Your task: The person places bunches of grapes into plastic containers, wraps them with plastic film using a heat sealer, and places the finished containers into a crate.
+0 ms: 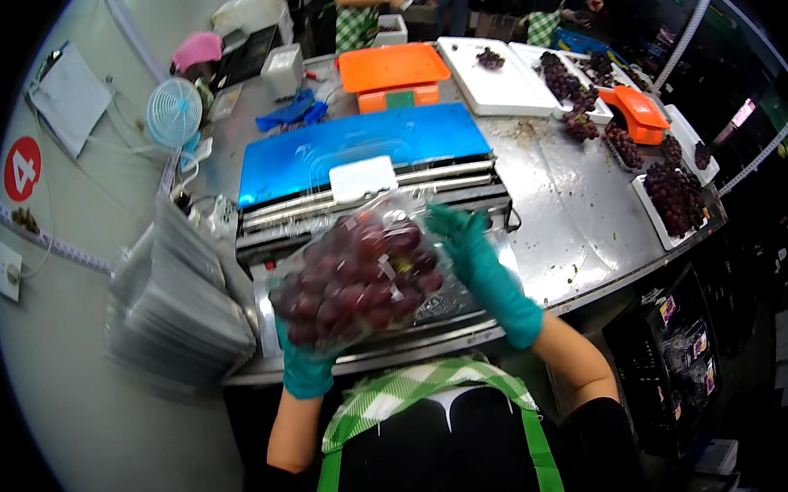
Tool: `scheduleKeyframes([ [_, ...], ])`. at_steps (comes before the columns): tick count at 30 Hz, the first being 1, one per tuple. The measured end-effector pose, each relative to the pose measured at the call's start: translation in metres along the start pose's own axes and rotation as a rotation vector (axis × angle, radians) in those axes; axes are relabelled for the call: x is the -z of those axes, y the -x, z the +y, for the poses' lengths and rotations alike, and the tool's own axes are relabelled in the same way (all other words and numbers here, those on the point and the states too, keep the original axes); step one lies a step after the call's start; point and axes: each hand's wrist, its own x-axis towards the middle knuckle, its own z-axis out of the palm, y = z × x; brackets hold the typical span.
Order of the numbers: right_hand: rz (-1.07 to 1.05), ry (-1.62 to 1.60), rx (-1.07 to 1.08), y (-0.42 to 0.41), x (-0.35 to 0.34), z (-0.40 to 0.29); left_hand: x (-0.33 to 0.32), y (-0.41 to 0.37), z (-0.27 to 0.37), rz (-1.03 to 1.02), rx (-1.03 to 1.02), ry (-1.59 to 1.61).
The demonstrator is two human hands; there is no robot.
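Note:
A clear plastic package of dark red grapes (362, 275) is held up, tilted, over the front of a wrapping machine (367, 143) with a blue top. My left hand (306, 363), in a teal glove, grips the package from below at its left end; the fingers are mostly hidden behind it. At the upper right corner of the film is my gloved right hand (472, 255), fingers bent. Blur hides whether those fingers pinch the film. Behind the package, a white rectangular piece (363, 179) lies against the machine's metal bars.
Stacked clear plastic trays (174, 300) stand at left beside a small fan (174, 112). An orange scale (393, 70) sits behind the machine. White foam trays (493, 91) and a grape-filled tray (669, 209) occupy the right of the metal table (568, 222). Other people work beyond.

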Motion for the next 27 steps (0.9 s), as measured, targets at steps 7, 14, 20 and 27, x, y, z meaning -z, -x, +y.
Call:
scheduleKeyframes([
  [7, 0.078, -0.250, -0.086, 0.008, -0.012, -0.008, 0.003, -0.022, 0.006, 0.326, 1.320, 1.624],
  [14, 0.207, -0.218, -0.094, 0.008, 0.006, 0.028, -0.026, 0.021, -0.030, 0.201, 1.177, 0.924],
  [20, 0.257, -0.031, -0.103, 0.001, 0.019, 0.054, -0.033, 0.019, -0.041, -0.087, 1.030, 0.531],
  [27, 0.283, 0.552, -0.263, -0.003, 0.027, 0.042, -0.034, 0.020, -0.060, -0.274, 0.689, 0.248],
])
